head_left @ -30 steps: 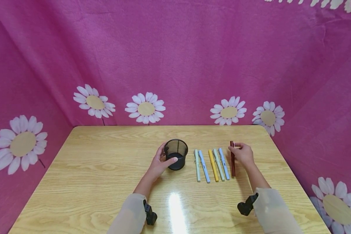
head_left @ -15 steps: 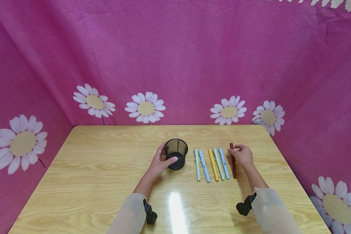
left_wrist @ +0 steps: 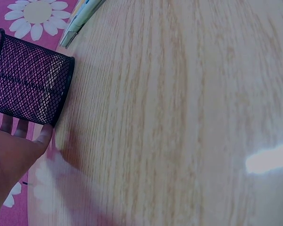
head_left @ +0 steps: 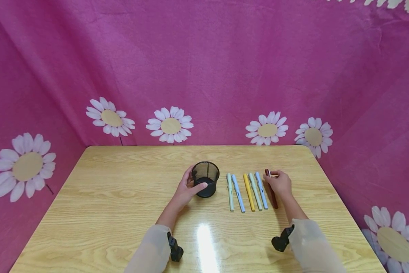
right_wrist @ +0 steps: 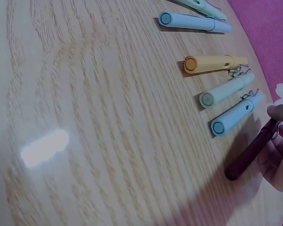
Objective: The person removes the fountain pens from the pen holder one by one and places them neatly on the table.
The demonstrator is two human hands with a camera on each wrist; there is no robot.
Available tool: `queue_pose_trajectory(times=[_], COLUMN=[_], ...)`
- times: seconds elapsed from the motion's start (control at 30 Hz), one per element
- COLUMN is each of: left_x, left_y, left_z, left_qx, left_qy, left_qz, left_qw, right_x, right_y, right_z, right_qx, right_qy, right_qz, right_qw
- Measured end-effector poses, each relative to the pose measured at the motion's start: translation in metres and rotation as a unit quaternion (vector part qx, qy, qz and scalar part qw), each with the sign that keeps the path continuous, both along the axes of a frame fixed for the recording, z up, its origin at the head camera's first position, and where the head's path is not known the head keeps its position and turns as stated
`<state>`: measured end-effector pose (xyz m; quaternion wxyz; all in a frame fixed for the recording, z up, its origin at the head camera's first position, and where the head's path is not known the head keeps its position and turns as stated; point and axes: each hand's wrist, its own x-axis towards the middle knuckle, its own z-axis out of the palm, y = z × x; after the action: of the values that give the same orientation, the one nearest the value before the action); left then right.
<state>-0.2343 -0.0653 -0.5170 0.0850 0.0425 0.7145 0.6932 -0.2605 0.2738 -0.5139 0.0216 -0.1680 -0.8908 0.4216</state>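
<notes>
My left hand [head_left: 187, 191] grips a black mesh pen holder [head_left: 206, 192], thumb on its near side and fingers round its left. In the left wrist view the holder [left_wrist: 30, 77] stands upright on the table. My right hand [head_left: 281, 184] pinches the upper part of a dark red pen [head_left: 271, 195]. In the right wrist view this pen [right_wrist: 250, 153] slants beside the row, its lower end near or on the table; contact cannot be told. Left of it lie a light blue pen [head_left: 261, 191], a pale green pen [head_left: 255, 191] and a yellow pen [head_left: 249, 193].
Closer to the holder lie another light blue pen [head_left: 238, 193] and another pale green pen [head_left: 230, 193]. The wooden table [head_left: 122, 212] ends at a pink flowered cloth [head_left: 207, 76] at the back and sides. A bright reflection shows on the table near the front.
My right hand has moved slightly left and nearer with the dark red pen, whose top now leans left. The left hand and the holder have stayed in place.
</notes>
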Motion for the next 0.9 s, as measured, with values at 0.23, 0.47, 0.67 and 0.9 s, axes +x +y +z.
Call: queue_pose_trajectory(times=[0.23,0.47,0.67,0.9], left_x=[0.006,0.014,0.015,0.015], left_y=[0.0,-0.001,-0.001,-0.001], left_z=[0.014,0.03,0.03,0.03], left_qx=[0.011,0.009,0.014,0.019], left_qy=[-0.005,-0.009,-0.005,-0.001], left_qz=[-0.011,-0.017,-0.02,-0.02], left_qw=[0.9999,0.9998,0.9997,0.9996], right_x=[-0.001,-0.002,-0.003,-0.003], right_y=[-0.002,-0.005,-0.007,-0.011], right_z=[-0.011,-0.015,-0.016,-0.018], right_qx=[0.009,0.014,0.013,0.018], right_qy=[-0.014,-0.01,-0.016,-0.02], right_qz=[-0.009,-0.013,-0.026,-0.038], right_qw=[1.0,1.0,0.999,0.999])
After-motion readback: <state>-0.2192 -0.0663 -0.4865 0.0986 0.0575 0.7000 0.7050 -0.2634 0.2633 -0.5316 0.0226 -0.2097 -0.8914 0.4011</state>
